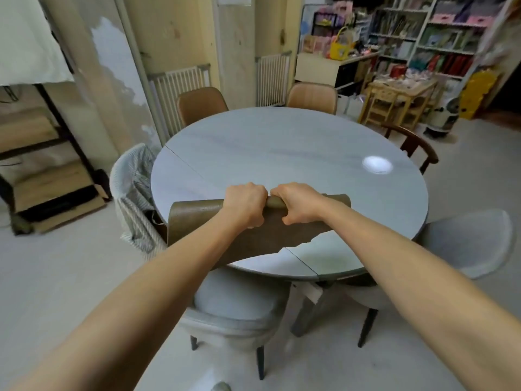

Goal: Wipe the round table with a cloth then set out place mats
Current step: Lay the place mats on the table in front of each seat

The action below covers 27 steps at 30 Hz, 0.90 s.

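Left hand (pixel 244 204) and right hand (pixel 299 203) each curl a closed grip around the brown place mat's (pixel 253 238) rolled far edge; the mat hangs over the tabletop's (pixel 282 148) near rim.

Tabletop (pixel 282 148): pale marble-look surface, smooth, glossy, with a bright light reflection. Place mat (pixel 197 221): brown, matt, finely textured, flexible. Near chair (pixel 234 309): grey fabric upholstery. Far-left chair (pixel 201 104): smooth brown leather-look covering.

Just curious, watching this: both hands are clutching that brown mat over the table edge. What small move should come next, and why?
Probably lower it flat onto the round table. The left hand and right hand grip the curled far edge of the brown place mat, which hangs partly off the near rim, and no mat is laid yet.
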{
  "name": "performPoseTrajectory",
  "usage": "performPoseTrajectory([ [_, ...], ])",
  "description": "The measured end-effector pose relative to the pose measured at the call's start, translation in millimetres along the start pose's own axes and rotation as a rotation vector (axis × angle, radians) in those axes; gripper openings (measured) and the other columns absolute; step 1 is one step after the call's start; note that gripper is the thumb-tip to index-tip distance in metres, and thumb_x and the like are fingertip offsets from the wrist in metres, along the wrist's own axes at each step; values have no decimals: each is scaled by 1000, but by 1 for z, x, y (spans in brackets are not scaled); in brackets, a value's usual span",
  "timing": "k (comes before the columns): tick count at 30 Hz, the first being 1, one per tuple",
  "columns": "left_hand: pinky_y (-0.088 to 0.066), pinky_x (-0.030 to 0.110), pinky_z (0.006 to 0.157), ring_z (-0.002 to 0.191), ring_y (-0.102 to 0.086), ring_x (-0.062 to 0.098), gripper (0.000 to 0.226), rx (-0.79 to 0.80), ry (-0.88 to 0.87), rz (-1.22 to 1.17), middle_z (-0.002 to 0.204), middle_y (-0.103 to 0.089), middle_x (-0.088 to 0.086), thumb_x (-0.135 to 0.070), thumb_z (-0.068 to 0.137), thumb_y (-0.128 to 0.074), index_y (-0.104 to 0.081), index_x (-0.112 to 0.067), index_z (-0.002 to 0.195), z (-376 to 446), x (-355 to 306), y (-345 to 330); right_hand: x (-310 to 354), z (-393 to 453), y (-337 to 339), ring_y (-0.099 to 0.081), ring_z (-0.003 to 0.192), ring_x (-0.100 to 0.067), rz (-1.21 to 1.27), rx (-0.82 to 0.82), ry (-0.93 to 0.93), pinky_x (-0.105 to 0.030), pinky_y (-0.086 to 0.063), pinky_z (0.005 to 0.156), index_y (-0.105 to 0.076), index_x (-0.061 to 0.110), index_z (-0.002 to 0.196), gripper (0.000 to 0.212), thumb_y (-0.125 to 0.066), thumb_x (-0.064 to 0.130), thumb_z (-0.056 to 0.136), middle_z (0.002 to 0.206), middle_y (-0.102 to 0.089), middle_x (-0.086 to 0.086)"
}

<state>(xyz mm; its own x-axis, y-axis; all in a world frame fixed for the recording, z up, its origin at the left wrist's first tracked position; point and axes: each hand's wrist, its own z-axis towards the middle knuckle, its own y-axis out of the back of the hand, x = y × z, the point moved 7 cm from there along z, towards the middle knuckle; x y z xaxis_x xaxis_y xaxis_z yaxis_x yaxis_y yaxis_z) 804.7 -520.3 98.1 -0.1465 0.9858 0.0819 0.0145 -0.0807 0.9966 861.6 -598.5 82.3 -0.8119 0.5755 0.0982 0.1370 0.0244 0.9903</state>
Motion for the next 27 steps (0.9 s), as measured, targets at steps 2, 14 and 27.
performPoseTrajectory([
  [2, -37, 31, 65, 92, -63, 27, 24, -5, -11, 27, 97, -63, 4, -18, 78, -62, -61, -21, 102, 30, 12, -3, -14, 31, -1, -54, 77, -24, -12, 4, -18, -32, -37, 59, -50, 20, 90, 27, -69, 18, 70, 77, -52, 4],
  [14, -31, 31, 63, 90, -60, 27, 20, -54, -109, 83, 98, -62, 2, -12, 83, -56, -55, -21, 102, 209, 42, -18, -116, 159, 24, -46, 70, -24, -114, -158, -94, -31, -28, 58, -45, 24, 83, 20, -63, 20, 74, 67, -43, 7],
  [27, -32, 31, 63, 91, -64, 26, 40, -6, 169, 53, 100, -65, 1, -8, 85, -56, -43, -19, 121, 477, -4, -92, -351, 342, -11, -63, 79, -28, -163, -377, 120, -31, -34, 54, -61, 18, 103, 40, -73, 5, 67, 85, -64, 0],
])
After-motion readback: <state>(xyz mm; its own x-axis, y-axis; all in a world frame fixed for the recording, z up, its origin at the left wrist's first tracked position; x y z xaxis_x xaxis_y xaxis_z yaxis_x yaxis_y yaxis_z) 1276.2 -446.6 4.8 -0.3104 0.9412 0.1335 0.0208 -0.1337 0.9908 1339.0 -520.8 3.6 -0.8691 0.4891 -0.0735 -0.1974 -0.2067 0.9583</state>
